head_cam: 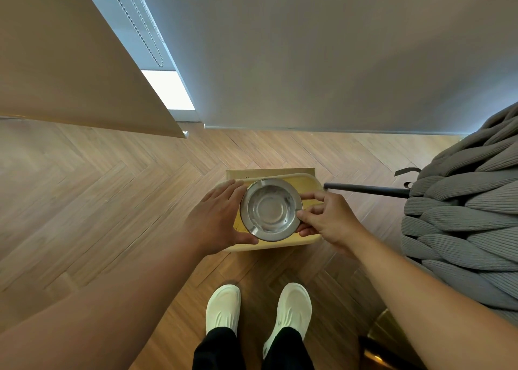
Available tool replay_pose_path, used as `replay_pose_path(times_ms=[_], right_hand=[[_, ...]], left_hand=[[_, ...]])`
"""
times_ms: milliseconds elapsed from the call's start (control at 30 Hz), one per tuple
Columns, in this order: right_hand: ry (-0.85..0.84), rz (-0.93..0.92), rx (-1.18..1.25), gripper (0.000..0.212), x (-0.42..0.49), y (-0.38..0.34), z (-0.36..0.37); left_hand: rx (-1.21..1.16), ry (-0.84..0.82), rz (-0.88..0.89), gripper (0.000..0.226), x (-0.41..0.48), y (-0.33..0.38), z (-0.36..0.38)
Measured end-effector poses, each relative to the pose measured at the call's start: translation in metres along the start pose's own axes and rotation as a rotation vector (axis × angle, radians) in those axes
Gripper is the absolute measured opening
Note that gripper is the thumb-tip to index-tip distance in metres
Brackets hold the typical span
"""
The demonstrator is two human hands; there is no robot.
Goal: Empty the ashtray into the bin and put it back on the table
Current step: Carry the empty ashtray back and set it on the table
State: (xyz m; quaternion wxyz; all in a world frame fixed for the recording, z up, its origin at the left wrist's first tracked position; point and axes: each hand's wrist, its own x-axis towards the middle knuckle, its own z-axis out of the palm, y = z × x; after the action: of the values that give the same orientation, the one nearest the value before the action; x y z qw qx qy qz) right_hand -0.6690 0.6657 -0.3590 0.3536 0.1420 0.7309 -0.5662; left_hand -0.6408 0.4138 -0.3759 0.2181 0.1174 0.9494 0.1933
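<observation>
At centre frame the yellow bin (pixel 280 243) stands on the wood floor (pixel 112 201); above it both hands hold the steel ashtray (pixel 270 209) upright, seemingly empty. Left hand (pixel 215 218) cups the rim, right hand (pixel 330 218) pinches it; keep each grip firm while turning away.

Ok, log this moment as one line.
stage: ashtray over bin | left hand: holds rim | right hand: holds rim | ashtray: upright, looks empty | table: not seen

Herringbone wood floor (pixel 112 201), yellow bin (pixel 305 240), 2 white shoes (pixel 222 308), grey knitted pouf (pixel 462 215)
</observation>
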Motion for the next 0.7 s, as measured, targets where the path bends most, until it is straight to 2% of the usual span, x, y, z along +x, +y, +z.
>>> replay_pose_path(times_ms=[100, 333, 600, 700], right_hand=[[-0.053, -0.071, -0.110, 0.060, 0.001, -0.002, -0.001], [-0.121, -0.203, -0.604, 0.093, 0.001, -0.005, -0.002], [-0.005, -0.318, -0.973, 0.095, 0.001, -0.008, 0.009], [0.009, -0.348, -1.022, 0.097, 0.002, -0.007, 0.012]], left_hand=[[0.000, -0.006, -0.001, 0.113, 0.000, 0.001, -0.002], [-0.027, 0.007, -0.001, 0.111, 0.000, 0.001, -0.005], [-0.049, 0.002, -0.014, 0.112, -0.001, 0.004, -0.001], [-0.046, 0.002, -0.017, 0.111, -0.002, 0.002, 0.002]])
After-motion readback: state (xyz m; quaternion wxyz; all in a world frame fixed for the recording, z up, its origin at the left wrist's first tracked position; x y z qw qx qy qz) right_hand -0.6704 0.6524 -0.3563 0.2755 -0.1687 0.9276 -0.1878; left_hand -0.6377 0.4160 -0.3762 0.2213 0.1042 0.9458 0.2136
